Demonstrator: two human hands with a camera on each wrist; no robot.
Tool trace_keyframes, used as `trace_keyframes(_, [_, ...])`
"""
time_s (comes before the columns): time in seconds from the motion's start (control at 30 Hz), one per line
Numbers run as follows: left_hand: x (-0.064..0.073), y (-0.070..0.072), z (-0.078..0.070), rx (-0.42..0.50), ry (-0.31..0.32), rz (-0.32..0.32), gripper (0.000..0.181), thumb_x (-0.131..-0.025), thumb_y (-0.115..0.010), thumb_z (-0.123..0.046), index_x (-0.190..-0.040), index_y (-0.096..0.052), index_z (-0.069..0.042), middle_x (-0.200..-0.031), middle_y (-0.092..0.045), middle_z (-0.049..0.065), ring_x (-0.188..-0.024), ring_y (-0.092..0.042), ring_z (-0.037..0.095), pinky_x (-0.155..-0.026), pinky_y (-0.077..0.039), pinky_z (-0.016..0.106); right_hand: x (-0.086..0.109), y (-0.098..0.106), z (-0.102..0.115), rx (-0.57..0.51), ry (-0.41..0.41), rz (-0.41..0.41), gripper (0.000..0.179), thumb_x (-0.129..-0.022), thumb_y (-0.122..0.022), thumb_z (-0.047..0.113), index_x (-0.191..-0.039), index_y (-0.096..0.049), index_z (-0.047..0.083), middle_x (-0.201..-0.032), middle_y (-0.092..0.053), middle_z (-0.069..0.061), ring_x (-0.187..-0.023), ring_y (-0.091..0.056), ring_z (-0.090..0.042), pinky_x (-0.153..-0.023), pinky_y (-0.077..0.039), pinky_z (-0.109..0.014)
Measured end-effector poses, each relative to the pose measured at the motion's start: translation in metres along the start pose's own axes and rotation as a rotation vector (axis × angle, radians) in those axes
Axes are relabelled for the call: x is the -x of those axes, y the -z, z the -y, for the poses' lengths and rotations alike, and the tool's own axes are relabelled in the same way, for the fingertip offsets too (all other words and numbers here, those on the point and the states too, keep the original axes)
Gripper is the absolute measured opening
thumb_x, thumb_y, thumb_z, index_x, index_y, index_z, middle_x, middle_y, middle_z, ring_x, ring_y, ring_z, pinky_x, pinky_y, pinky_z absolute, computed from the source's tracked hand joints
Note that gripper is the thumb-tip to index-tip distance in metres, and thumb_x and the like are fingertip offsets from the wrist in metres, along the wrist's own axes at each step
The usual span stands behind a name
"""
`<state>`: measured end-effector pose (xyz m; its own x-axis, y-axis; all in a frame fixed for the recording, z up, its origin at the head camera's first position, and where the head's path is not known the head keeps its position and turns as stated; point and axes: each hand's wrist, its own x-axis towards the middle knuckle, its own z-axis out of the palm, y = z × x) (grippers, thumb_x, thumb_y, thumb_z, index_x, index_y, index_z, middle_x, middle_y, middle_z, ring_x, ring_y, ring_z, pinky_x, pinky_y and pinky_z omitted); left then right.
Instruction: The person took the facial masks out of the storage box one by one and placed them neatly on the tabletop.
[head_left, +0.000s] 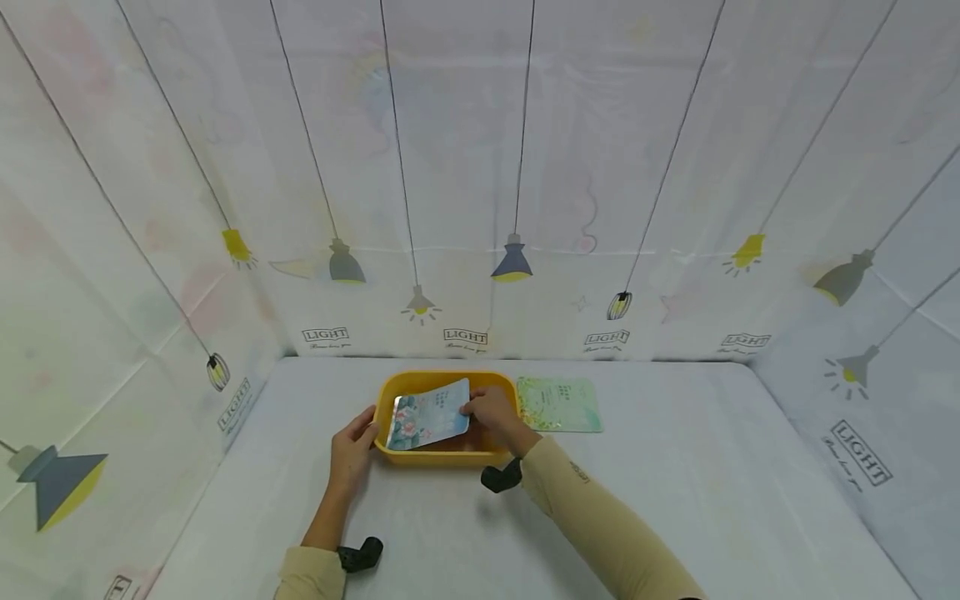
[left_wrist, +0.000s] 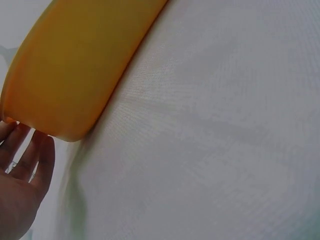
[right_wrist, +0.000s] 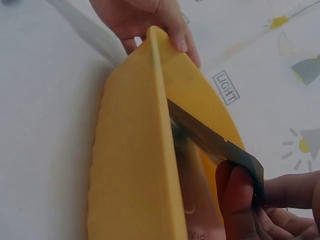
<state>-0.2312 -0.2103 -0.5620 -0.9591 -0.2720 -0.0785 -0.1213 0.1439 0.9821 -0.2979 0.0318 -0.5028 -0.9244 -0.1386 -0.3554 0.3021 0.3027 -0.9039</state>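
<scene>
A yellow plastic basin (head_left: 450, 459) stands on the white table. My left hand (head_left: 351, 454) holds its left end, with fingertips against the outside wall and a digit at the rim; in the left wrist view that hand (left_wrist: 25, 180) shows below the end wall. My right hand (head_left: 493, 410) reaches over the basin. Its thumb and fingers pinch the right edge of a flat blue sachet (head_left: 431, 415) with a pink flower print. Tilted, the sachet slants down into the basin. Beneath it, a reddish-brown printed surface (right_wrist: 202, 205) shows inside the basin.
A light green sachet (head_left: 561, 405) with a leafy print lies flat on the table, just right of the basin. White cloth walls (head_left: 465, 167) printed with hanging lamps rise behind the table (head_left: 675, 500) and at both sides.
</scene>
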Motion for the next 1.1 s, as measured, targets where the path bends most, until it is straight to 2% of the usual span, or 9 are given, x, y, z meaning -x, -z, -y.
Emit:
trace_keyframes(0.13, [0.001, -0.001, 0.000, 0.000, 0.004, -0.005, 0.043, -0.100, -0.051, -0.018, -0.142, -0.049, -0.006, -0.145, -0.052, 0.014, -0.130, -0.053, 0.027, -0.096, -0.051, 0.027, -0.002, 0.004, 0.001, -0.019, 0.012, 0.001, 0.036, -0.088, -0.064, 0.005, -0.123, -0.060, -0.005, -0.113, -0.068, -0.017, -0.086, -0.067, -0.018, -0.079, -0.059, -0.032])
trace_keyframes(0.33, [0.002, -0.001, 0.001, 0.003, 0.009, -0.007, 0.043, -0.100, -0.051, -0.018, -0.142, -0.050, -0.007, -0.145, -0.052, 0.013, -0.130, -0.053, 0.027, -0.096, -0.051, 0.028, 0.004, 0.018, 0.009, -0.075, 0.037, 0.020, 0.037, -0.088, -0.062, 0.001, -0.124, -0.059, -0.008, -0.114, -0.068, -0.022, -0.083, -0.069, -0.018, -0.076, -0.060, -0.035])
trace_keyframes(0.67, [-0.001, 0.000, -0.001, 0.019, -0.007, -0.006, 0.042, -0.101, -0.051, -0.015, -0.142, -0.050, -0.006, -0.143, -0.053, 0.015, -0.126, -0.055, 0.028, -0.092, -0.053, 0.021, 0.010, 0.049, 0.021, -0.082, 0.083, 0.030, 0.037, -0.091, -0.062, 0.004, -0.127, -0.058, -0.005, -0.114, -0.069, -0.019, -0.077, -0.069, -0.017, -0.075, -0.060, -0.032])
trace_keyframes(1.0, [-0.001, 0.001, 0.004, 0.023, -0.030, -0.011, 0.042, -0.100, -0.052, -0.014, -0.141, -0.050, -0.005, -0.142, -0.054, 0.016, -0.122, -0.057, 0.027, -0.084, -0.052, 0.012, 0.011, 0.088, 0.012, -0.123, 0.086, 0.032, 0.040, -0.093, -0.060, 0.005, -0.131, -0.055, -0.004, -0.118, -0.066, -0.020, -0.079, -0.067, -0.015, -0.074, -0.058, -0.027])
trace_keyframes(1.1, [-0.002, 0.001, 0.005, 0.034, -0.052, -0.009, 0.042, -0.099, -0.053, -0.013, -0.140, -0.051, -0.004, -0.141, -0.055, 0.018, -0.122, -0.057, 0.029, -0.083, -0.053, 0.014, 0.011, 0.103, 0.008, -0.144, 0.077, 0.037, 0.044, -0.094, -0.059, 0.005, -0.135, -0.051, -0.004, -0.124, -0.063, -0.021, -0.082, -0.067, -0.015, -0.074, -0.058, -0.026])
